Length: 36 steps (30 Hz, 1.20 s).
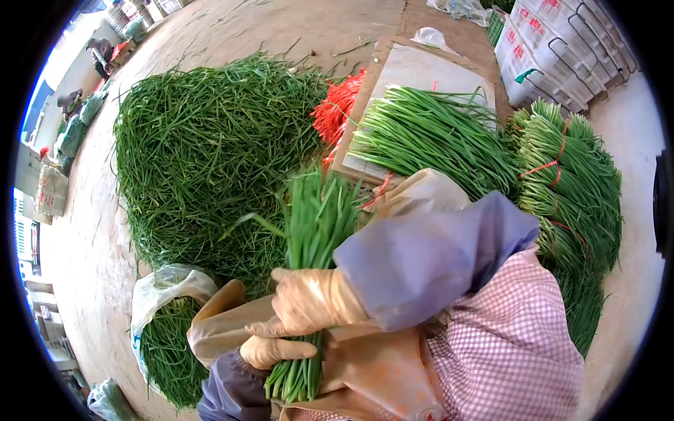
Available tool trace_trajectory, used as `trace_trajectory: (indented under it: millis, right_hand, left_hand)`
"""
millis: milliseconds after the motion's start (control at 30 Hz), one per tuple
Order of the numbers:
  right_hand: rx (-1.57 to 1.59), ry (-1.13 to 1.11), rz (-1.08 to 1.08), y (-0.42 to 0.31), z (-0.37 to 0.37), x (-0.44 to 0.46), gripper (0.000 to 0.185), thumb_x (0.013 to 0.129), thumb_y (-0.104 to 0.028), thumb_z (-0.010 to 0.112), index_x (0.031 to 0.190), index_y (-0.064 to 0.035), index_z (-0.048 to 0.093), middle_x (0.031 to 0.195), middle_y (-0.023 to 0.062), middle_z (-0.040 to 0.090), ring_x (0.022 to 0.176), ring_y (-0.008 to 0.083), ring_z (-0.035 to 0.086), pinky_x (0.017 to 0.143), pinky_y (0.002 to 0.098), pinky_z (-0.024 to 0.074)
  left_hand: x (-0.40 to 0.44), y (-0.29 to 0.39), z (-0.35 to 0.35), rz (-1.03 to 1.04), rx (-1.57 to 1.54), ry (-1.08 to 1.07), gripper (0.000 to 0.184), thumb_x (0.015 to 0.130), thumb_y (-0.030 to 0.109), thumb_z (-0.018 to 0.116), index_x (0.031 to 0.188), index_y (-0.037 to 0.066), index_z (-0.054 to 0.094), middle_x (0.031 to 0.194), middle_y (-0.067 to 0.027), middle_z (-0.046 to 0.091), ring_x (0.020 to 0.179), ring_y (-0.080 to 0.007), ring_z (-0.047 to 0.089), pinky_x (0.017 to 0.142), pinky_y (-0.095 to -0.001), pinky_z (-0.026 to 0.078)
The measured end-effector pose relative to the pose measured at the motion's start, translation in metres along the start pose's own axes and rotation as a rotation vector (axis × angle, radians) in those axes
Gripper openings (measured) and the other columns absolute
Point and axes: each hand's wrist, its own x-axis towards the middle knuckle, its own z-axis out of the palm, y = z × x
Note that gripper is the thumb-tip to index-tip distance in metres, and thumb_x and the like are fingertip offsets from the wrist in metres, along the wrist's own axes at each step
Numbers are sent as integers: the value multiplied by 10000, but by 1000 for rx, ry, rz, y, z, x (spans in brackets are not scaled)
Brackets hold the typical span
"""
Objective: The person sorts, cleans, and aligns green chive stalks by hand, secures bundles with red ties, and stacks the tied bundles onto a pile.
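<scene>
A bunch of green garlic chives stands in front of my lap, leaves pointing away and pale cut stems toward me. My right hand, in a tan rubber glove, is closed across the middle of the bunch. Just below it, my gloved left hand is wrapped round the stems near their lower ends. Parts of the fingers of both hands are hidden behind the stems and each other. A tan apron lies under the bunch.
A big heap of loose chives covers the floor ahead left. Red ties lie beside a board bearing more chives. Tied bundles are stacked right, near white crates. A plastic bag holds chives at left.
</scene>
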Motion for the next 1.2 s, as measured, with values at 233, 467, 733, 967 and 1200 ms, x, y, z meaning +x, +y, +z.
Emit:
trace_trajectory:
  millis: [233, 467, 733, 967, 1200]
  right_hand:
    - [-267, -80, 892, 40, -196, -130, 534, 866, -76, 606, 1379, -102, 461, 909, 131, 689, 846, 271, 698, 720, 341, 571]
    - [-346, 250, 1378, 89, -170, -249, 819, 738, -215, 752, 1428, -14, 359, 1121, 207, 649, 1019, 323, 650, 911, 355, 513]
    - [-420, 24, 1325, 128, -48, -246, 1157, 661, -606, 744, 1503, -27, 202, 1432, 225, 377, 1298, 383, 383, 1065, 481, 323]
    - [-438, 65, 1229, 115, -72, -254, 1181, 709, -719, 620, 1517, -8, 135, 1486, 253, 320, 1389, 404, 284, 1122, 542, 223]
    - [-339, 74, 1148, 128, -61, -275, 1019, 797, -694, 570, 1443, 41, 288, 1406, 264, 419, 1311, 416, 386, 1082, 547, 283]
  left_hand:
    - [84, 99, 4, 579, -19, -328, 681, 992, 511, 373, 1456, 14, 329, 1364, -218, 511, 1157, -313, 584, 911, -415, 518]
    - [190, 101, 29, 425, 624, 130, 567, 944, 383, 566, 1319, -35, 488, 1012, -111, 680, 716, -129, 610, 591, -244, 489]
    - [276, 127, 54, 343, 493, 291, 707, 839, 509, 706, 1200, -72, 523, 861, -132, 683, 486, -110, 513, 412, -262, 432]
    - [303, 136, 56, 379, 601, 367, 697, 804, 556, 719, 1102, -56, 572, 783, -118, 684, 499, -133, 549, 444, -277, 454]
    - [299, 146, 67, 374, 515, 430, 462, 842, 361, 749, 1073, -7, 594, 748, -126, 666, 468, -141, 532, 393, -285, 410]
